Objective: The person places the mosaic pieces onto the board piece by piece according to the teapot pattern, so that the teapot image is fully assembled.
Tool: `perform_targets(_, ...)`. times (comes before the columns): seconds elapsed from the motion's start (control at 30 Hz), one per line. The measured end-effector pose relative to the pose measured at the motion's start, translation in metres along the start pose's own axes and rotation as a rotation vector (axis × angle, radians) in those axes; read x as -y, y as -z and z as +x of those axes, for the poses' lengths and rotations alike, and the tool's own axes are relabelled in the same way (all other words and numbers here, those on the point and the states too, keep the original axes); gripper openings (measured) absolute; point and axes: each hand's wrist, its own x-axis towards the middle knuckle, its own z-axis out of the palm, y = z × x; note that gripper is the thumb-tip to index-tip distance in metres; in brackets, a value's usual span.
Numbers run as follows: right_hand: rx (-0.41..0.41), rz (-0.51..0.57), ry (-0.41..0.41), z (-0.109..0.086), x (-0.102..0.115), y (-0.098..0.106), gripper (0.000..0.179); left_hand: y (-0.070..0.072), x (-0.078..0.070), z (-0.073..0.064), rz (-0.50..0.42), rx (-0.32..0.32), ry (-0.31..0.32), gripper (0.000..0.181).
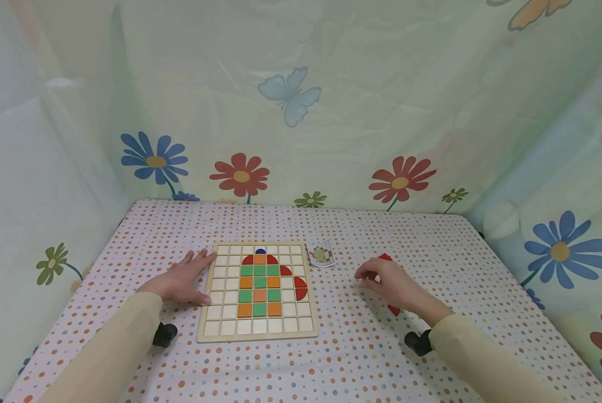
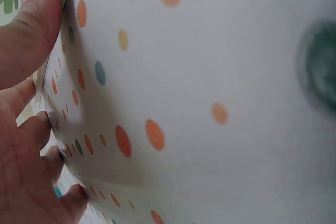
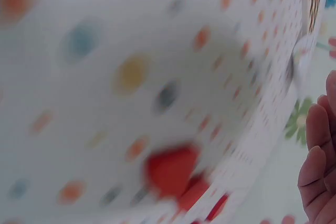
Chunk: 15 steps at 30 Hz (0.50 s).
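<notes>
My left hand (image 1: 185, 278) rests at the left edge of a wooden grid board (image 1: 207, 330), fingers spread, thumb at the rim. Green square tiles (image 1: 259, 309), orange square tiles (image 1: 244, 309) and red rounded tiles (image 1: 300, 293) form a pattern on it, with a small blue tile (image 1: 260, 251) at the top. Right of the board, my right hand (image 1: 389, 282) hovers over red pieces (image 1: 394, 309), partly hiding them. Its fingers are loosely bent, and nothing shows between them. In the right wrist view those red pieces (image 3: 172, 170) lie below the fingers (image 3: 315, 171).
A small pattern card (image 1: 321, 254) in a clear sleeve lies beside the board's upper right corner. The table wears a dotted cloth (image 1: 281, 375). A flowered curtain (image 1: 331, 157) stands behind the table and at both sides.
</notes>
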Motion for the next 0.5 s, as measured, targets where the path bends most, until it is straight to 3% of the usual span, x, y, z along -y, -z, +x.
perform_targets(0.37,-0.033,0.011,-0.080,-0.038,-0.046,0.010,0.019,-0.001,-0.001,-0.001,-0.021,0.002,0.009,0.103)
perform_targets(0.5,0.001,0.035,-0.106,-0.045,-0.055,0.009,0.022,0.000,-0.002,-0.001,-0.025,0.002,0.013,0.103)
